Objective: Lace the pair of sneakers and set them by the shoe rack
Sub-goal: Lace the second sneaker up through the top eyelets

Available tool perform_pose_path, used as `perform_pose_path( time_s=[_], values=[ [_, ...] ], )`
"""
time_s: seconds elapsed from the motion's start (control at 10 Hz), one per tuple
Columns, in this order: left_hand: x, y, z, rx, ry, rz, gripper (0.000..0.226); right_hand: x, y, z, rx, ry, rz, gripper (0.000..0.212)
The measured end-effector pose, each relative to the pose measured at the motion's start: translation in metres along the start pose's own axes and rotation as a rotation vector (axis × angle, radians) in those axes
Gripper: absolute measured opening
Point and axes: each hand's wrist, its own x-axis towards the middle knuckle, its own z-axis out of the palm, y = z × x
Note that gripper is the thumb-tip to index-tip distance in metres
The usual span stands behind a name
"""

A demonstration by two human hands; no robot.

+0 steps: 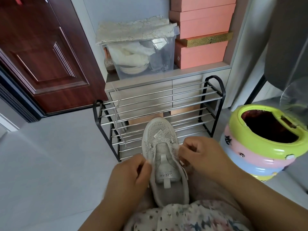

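Floral garment [191, 217] at bottom centre; grey sneaker [164, 157] above it, left hand [128, 179] and right hand [202, 155] each pinching a white lace end at its sides, shoe rack [160, 104] behind

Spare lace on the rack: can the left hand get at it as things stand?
Probably yes: the lace hangs in the open over the rack, but the left hand is pinching the sneaker.
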Motion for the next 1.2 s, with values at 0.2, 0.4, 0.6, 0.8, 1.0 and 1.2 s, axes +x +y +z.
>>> perform_pose_path(
  time_s=[0.2,0.4,0.6,0.8,1.0,1.2],
  values=[
    [0.051,-0.023,-0.005,-0.218,0.079,-0.233,0.034,0.034,-0.006,0.003,0.135,0.006,0.044,0.041],
    [0.12,-0.091,0.008,-0.3,0.078,-0.52,0.024,0.068,-0.017,0.014,0.161,0.061,-0.014,0.048],
    [0.181,-0.142,0.021,-0.187,-0.057,-0.635,0.029,0.094,-0.015,0.024,0.216,0.137,-0.053,0.042],
    [0.213,-0.146,0.026,-0.324,-0.135,-0.771,0.038,0.103,-0.011,0.027,0.258,0.149,-0.076,0.043],
    [0.216,-0.156,0.033,-0.452,-0.046,-0.771,0.029,0.107,-0.009,0.028,0.28,0.143,-0.065,0.045],
    [0.205,-0.13,0.015,-0.628,0.14,-0.524,0.009,0.101,-0.014,0.026,0.306,0.133,-0.053,0.047]
  ],
)
